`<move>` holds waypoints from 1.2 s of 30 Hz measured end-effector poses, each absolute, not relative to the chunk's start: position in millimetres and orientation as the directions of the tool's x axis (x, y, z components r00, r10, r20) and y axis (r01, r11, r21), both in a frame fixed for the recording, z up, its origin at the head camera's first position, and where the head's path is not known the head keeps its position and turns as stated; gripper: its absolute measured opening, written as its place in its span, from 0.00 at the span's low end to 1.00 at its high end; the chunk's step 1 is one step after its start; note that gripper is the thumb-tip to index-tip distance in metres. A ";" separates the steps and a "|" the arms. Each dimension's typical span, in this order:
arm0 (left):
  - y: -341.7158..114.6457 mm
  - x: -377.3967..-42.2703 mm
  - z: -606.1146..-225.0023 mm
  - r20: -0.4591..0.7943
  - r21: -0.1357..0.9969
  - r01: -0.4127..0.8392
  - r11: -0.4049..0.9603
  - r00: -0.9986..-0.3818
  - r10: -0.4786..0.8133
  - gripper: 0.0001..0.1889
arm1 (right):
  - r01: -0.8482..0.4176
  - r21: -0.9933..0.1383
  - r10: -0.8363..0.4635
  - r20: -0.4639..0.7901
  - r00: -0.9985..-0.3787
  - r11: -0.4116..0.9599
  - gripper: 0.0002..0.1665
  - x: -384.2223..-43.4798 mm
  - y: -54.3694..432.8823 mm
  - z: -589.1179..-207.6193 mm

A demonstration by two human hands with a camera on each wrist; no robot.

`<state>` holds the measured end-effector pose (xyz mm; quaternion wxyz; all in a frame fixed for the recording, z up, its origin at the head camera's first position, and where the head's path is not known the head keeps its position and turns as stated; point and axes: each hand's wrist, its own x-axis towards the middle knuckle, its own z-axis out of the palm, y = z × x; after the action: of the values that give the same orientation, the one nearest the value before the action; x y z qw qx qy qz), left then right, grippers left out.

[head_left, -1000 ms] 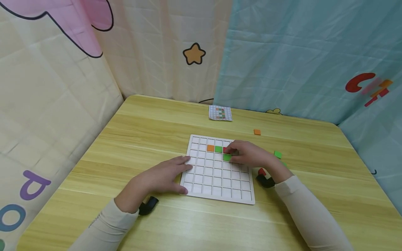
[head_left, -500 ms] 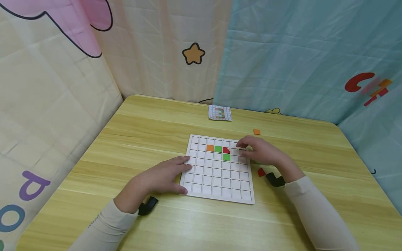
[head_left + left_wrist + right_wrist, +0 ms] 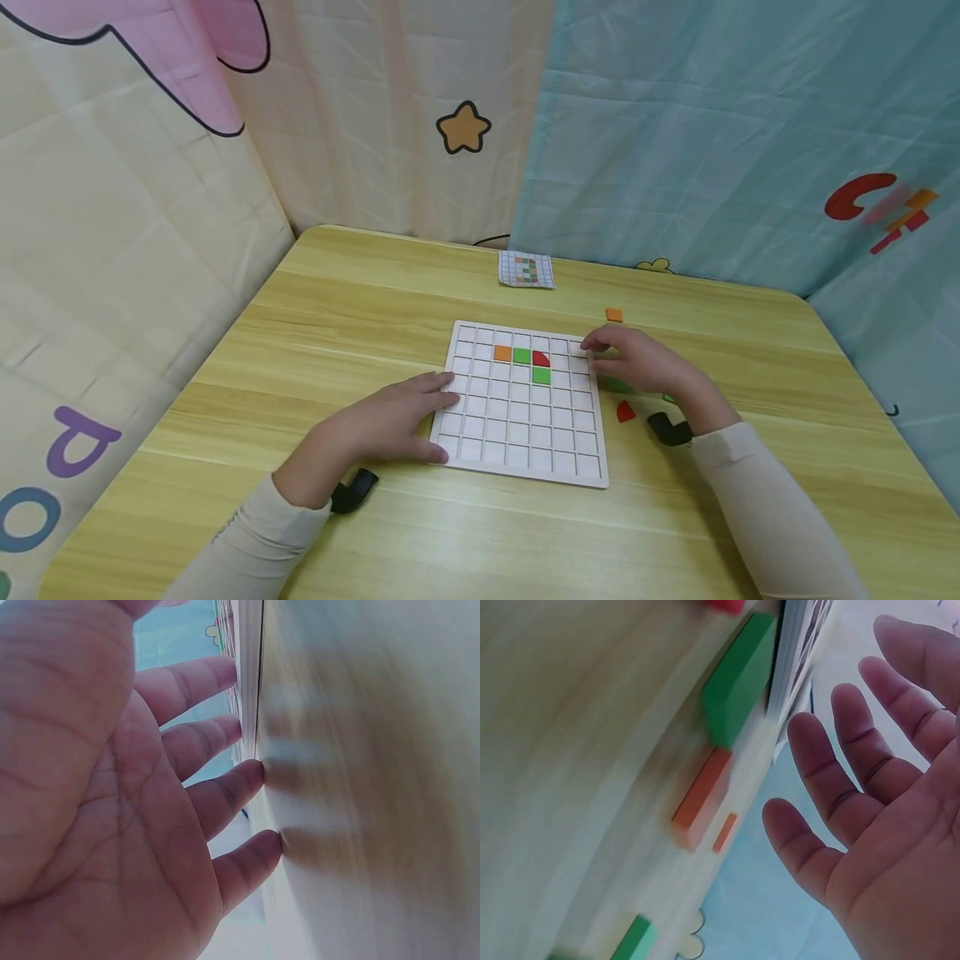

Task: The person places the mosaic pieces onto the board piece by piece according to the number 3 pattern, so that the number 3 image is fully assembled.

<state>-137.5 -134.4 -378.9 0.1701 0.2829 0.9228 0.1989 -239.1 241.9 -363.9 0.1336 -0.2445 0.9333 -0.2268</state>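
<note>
A white grid board (image 3: 517, 425) lies flat on the table. In its upper rows sit an orange square tile (image 3: 502, 353), a green tile (image 3: 522, 356), a red tile with one rounded corner (image 3: 541, 358), and a second green tile (image 3: 541, 376) below the red one. The left hand (image 3: 390, 421) rests with spread fingers at the board's left edge. Over the upper right edge hovers the right hand (image 3: 637, 358); its fingers are loosely bent and hold nothing in the right wrist view. Loose green (image 3: 739, 682) and orange (image 3: 703, 799) tiles lie beneath that hand.
Right of the board lie a loose red piece (image 3: 626, 411) and, farther back, an orange tile (image 3: 614, 315). A small patterned grid card (image 3: 527, 270) lies near the table's (image 3: 360, 292) back edge. Printed curtains (image 3: 675, 125) stand behind the table.
The right hand has let go of the red tile on the board and moved right, to the board's upper right edge. The left hand has stayed in place.
</note>
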 end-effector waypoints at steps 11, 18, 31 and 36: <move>-134.2 -137.3 -378.1 -0.204 0.458 0.456 0.763 -0.782 0.589 0.41 | -0.368 -0.490 -0.480 -0.123 -0.868 0.790 0.16 -242.9 266.0 -369.2; -134.1 -137.7 -378.7 -0.204 0.459 0.453 0.764 -0.783 0.587 0.41 | -0.362 -0.500 -0.473 -0.110 -0.874 0.786 0.17 -243.8 281.0 -371.4; -134.1 -137.1 -378.0 -0.201 0.454 0.461 0.762 -0.781 0.592 0.41 | -0.323 -0.471 -0.442 -0.166 -0.881 0.821 0.15 -238.0 297.0 -369.8; -134.1 -137.0 -378.2 -0.201 0.456 0.457 0.763 -0.782 0.589 0.41 | -0.322 -0.465 -0.441 -0.172 -0.881 0.825 0.14 -235.7 298.2 -370.1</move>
<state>-137.0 -134.1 -378.2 0.1689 0.2833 0.9236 0.1952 -235.7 298.2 -370.1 0.1372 -0.2018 0.9452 -0.2167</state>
